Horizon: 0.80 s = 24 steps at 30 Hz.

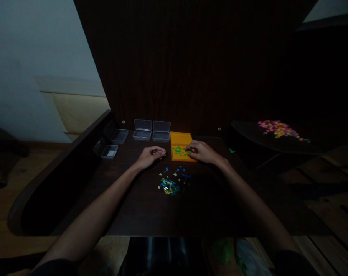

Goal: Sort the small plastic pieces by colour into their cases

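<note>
My left hand is just left of the yellow box, its thumb and fingers pinched on a small green toy brick. Over the right side of the open yellow box, my right hand has its fingertips drawn together; what they hold is too small and dark to make out. Several green bricks lie scattered inside the box. Closer to me on the dark table is a loose pile of small blue, green, yellow and white bricks.
Two clear plastic cases stand open at the back, left of the yellow box. More open clear cases sit by the raised left side panel. Pink, yellow and purple pieces are heaped on a dark surface at right.
</note>
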### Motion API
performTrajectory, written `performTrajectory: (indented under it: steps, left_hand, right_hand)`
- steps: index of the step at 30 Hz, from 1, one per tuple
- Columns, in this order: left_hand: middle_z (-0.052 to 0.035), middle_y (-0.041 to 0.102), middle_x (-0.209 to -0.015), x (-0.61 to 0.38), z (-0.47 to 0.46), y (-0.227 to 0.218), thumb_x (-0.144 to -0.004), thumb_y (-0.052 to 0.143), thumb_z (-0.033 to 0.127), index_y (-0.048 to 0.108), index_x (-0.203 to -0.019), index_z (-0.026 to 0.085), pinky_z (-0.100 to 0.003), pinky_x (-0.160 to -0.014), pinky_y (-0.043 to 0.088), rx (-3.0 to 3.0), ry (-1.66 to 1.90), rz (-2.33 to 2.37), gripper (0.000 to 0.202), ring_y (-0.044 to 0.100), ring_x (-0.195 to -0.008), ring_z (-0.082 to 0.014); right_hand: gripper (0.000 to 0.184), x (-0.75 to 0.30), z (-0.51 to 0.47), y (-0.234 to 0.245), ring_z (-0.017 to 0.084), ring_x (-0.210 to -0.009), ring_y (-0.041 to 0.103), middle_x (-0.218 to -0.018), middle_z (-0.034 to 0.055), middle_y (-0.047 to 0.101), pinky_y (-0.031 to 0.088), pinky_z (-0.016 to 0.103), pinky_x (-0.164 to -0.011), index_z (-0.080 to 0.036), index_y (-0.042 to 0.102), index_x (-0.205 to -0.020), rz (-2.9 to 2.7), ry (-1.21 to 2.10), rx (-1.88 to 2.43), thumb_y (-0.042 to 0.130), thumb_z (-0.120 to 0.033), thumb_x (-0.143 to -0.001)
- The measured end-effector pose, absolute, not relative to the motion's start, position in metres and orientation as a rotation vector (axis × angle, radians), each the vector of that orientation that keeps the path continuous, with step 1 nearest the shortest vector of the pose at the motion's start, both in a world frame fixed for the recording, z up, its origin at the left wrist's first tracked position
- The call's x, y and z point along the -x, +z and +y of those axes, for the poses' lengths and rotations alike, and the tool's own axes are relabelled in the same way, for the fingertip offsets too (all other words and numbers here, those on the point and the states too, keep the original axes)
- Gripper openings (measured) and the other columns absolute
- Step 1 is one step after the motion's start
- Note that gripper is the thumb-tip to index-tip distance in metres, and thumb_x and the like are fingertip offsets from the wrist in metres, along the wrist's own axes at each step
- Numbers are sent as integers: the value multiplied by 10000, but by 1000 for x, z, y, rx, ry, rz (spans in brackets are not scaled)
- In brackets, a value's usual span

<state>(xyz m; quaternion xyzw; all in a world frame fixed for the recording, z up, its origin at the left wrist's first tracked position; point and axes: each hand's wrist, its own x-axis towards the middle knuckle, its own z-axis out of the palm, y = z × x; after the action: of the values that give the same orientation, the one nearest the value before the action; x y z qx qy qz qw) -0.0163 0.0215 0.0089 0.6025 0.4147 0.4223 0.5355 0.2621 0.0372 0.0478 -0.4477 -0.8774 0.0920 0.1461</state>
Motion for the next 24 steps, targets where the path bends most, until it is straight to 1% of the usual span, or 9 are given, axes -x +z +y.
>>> performTrajectory:
  steps: [5,11,16,20,24]
  left_hand:
    - [-68,722,-786,12,17,10,-614,795,445,697,-874,120,-283,-661,484,-1377,1011,953,427,619,-670,-142]
    - [-54,713,-770,7,11,13,-601,806,473,707,-859,128,-293,-693,489,-1410,981,906,442,628,-693,-151]
    - [-33,693,-717,7,11,14,-575,822,472,704,-802,127,-274,-678,485,-1381,997,868,429,612,-659,-134]
    - [-37,696,-730,6,10,15,-562,830,471,703,-806,123,-272,-672,483,-1357,996,852,444,599,-636,-123]
    - [-46,701,-743,6,10,15,-559,829,474,701,-818,118,-283,-682,488,-1365,983,867,458,608,-641,-132]
  right_hand:
    - [195,-238,23,57,148,-725,533,-819,39,588,397,255,-660,-154,693,-1004,-2449,257,1058,592,-213,-847]
    - [187,-205,10,60,146,-753,541,-858,41,590,414,257,-670,-175,685,-1028,-2424,300,861,583,-200,-873]
    - [138,-196,8,56,136,-708,535,-789,24,582,404,244,-629,-177,700,-958,-2382,308,802,601,-187,-861]
    - [98,-195,9,53,137,-706,533,-784,27,581,398,244,-624,-173,695,-893,-2360,276,822,606,-194,-858]
    - [103,-194,9,53,134,-704,529,-780,26,576,391,243,-639,-160,680,-882,-2381,277,825,581,-182,-867]
